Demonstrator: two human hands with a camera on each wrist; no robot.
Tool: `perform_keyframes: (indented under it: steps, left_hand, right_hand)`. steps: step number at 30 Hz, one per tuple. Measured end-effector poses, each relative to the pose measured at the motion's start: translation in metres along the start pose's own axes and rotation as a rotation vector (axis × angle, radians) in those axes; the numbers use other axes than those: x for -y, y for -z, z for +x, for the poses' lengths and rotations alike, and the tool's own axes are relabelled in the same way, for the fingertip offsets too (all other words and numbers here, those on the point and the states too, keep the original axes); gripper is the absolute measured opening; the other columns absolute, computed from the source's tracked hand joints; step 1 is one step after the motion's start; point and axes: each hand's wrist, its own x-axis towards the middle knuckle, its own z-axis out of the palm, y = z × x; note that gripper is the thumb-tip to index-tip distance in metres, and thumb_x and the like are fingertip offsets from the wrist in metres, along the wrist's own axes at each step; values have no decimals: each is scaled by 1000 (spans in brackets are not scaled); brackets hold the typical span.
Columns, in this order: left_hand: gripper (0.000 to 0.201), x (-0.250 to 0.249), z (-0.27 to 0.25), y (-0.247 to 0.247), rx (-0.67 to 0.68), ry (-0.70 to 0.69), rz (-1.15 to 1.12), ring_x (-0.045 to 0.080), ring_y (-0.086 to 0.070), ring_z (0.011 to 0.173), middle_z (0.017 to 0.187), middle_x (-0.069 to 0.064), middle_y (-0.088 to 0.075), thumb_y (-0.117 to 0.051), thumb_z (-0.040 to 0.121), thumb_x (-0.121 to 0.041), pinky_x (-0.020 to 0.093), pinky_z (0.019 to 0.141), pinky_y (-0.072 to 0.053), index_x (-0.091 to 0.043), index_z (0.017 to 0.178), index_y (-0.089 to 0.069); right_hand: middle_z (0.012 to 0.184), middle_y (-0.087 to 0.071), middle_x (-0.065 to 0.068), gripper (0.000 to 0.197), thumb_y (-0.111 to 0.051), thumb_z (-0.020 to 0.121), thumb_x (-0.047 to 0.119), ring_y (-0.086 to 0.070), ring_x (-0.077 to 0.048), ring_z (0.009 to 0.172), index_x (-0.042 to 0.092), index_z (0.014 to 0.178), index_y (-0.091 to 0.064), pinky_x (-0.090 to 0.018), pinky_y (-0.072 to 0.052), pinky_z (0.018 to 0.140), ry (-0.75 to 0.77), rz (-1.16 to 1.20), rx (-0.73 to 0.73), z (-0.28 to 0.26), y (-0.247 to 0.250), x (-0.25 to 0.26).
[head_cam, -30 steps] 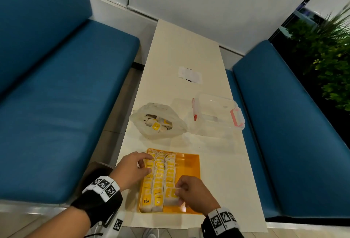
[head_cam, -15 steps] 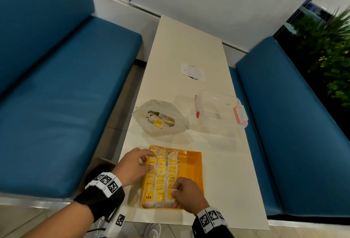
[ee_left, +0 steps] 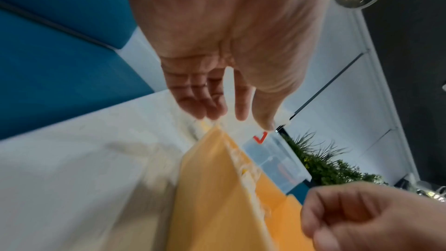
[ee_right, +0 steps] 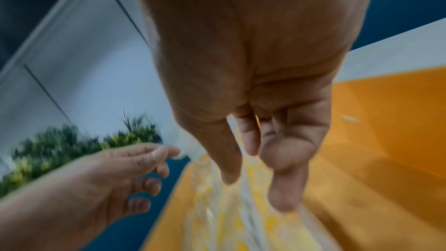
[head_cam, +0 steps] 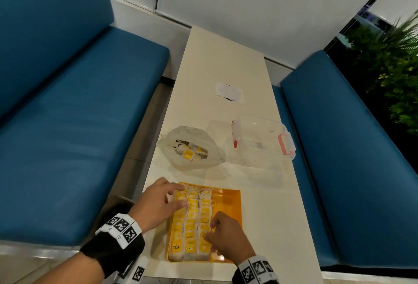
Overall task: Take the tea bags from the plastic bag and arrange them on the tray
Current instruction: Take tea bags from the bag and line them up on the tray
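Observation:
An orange tray (head_cam: 228, 202) lies at the near end of the table, with three columns of yellow-tagged tea bags (head_cam: 192, 222) filling its left part. My left hand (head_cam: 175, 195) hovers over the tray's far left corner, its fingers loosely spread and holding nothing. In the left wrist view the left hand (ee_left: 231, 117) hangs above the tray (ee_left: 217, 198). My right hand (head_cam: 209, 230) points its fingertips down onto the right column of tea bags; in the right wrist view nothing shows between the thumb and fingers of this hand (ee_right: 253, 184). Beyond the tray, a clear plastic bag (head_cam: 203, 159) holds more tea bags (head_cam: 188, 153).
A clear plastic box (head_cam: 260, 139) with pink latches stands right of the bag. A white paper scrap (head_cam: 229, 92) lies farther up the narrow table. Blue benches (head_cam: 67, 125) run along both sides, and a plant (head_cam: 389, 68) is at the far right.
My left hand's fingers have stretched a little farther over the tray's far left corner. My right hand has crept slightly up the right column of tea bags.

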Motion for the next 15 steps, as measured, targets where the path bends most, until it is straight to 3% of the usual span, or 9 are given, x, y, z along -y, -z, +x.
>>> perform_keyframes:
  steps: [3, 5, 7, 10, 13, 15]
  left_hand:
    - [19, -21, 16, 20, -163, -154, 90, -2, -58, 88, 100, -23, -57, -65, 94, -44, 18, 76, -45, -39, 111, -69]
    - [19, -35, 37, 28, -226, -240, 158, 0, -60, 98, 108, -19, -63, -60, 98, -34, 24, 84, -48, -30, 112, -72]
    - [23, -45, 60, 32, -223, -265, 271, 11, -61, 107, 114, -8, -66, -56, 100, -25, 30, 88, -50, -21, 114, -73]
    - [29, -49, 91, 35, -116, -166, 420, 22, -61, 115, 126, 0, -65, -50, 101, -19, 36, 91, -50, -20, 124, -67]
    - [45, -54, 103, 47, -56, -83, 457, 25, -56, 126, 144, 1, -54, -57, 98, -21, 37, 98, -46, -24, 142, -50]
    - [60, -58, 104, 54, -48, -80, 507, 27, -54, 129, 150, 2, -46, -63, 95, -30, 37, 97, -47, -23, 149, -39]
  right_hand:
    - [71, -68, -3, 31, -78, 78, 41, -69, -14, 59, 25, 92, -55, -33, -57, 65, 126, 79, -262, -1, 42, 34]
    - [82, -65, 1, 39, -78, 77, 48, -66, -14, 73, 25, 99, -54, -33, -53, 69, 196, 112, -454, 5, 70, 61]
    - [100, -57, 2, 48, -76, 79, 48, -58, -13, 90, 23, 112, -53, -30, -47, 74, 253, 130, -543, 20, 86, 86]
    - [105, -61, -5, 35, -71, 86, 35, -60, -20, 94, 15, 112, -58, -34, -51, 79, 287, 56, -505, 53, 88, 109]
    - [89, -69, -10, 3, -61, 88, 12, -65, -30, 83, 10, 90, -61, -38, -55, 70, 330, 40, -552, 66, 90, 122]
    - [78, -66, -4, 6, -58, 85, 7, -64, -28, 76, 12, 87, -60, -39, -56, 66, 380, 111, -614, 66, 98, 127]
